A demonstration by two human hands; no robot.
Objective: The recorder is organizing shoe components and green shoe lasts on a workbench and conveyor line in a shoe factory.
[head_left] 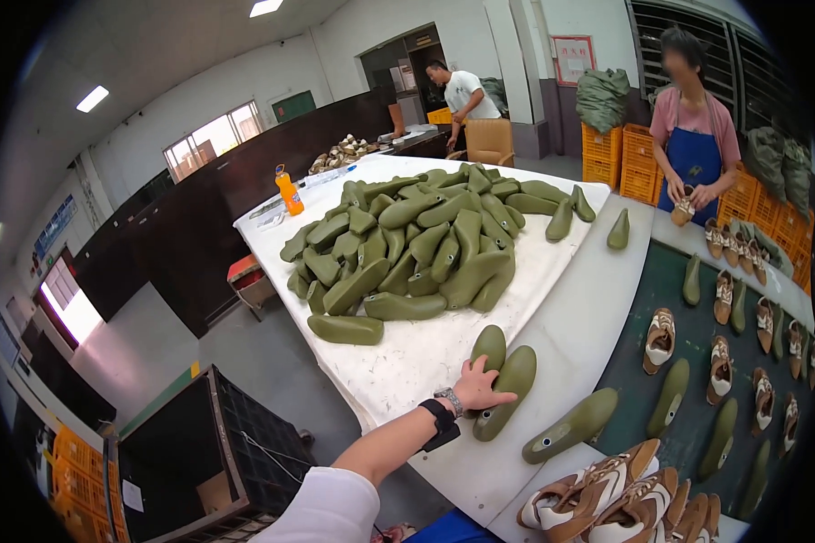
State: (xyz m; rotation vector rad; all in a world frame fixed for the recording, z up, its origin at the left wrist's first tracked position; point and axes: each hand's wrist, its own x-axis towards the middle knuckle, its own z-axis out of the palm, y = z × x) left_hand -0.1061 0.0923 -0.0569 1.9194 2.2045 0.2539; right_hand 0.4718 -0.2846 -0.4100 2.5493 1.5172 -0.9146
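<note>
Take the left hand as the clock's centre, twelve straight out ahead of the wearer, and here's how it stands! It's right on top of two green shoe lasts at the counter, fingers spread wide, the thumb flung out at three. The thumb lies across the right-hand last, while the other fingers come down on the left-hand last. What the undersides of those fingers are doing, I can't see. The right hand is out of my sight, so I cannot tell how its fingers stand.

Now look at the lines! The right-hand last lies with its long axis from seven to one, its ringed hole at the seven end, the rounded end aimed at one. Its neighbour, just beside it, shows a rounded end toward twelve, the rest covered by the hand. And out toward four, a third last lies slantwise, hole end at eight, rounded end at two.

Over at eleven, what a heap! A great pile of lasts, pointing every which way. An orange bottle stands beyond it, between ten and eleven. Between two and three, brown-and-white shoes and more lasts share a dark green surface; bigger in view, near five, shoes crowd together. And there at one, a person in a blue apron has both hands on a shoe!
</note>
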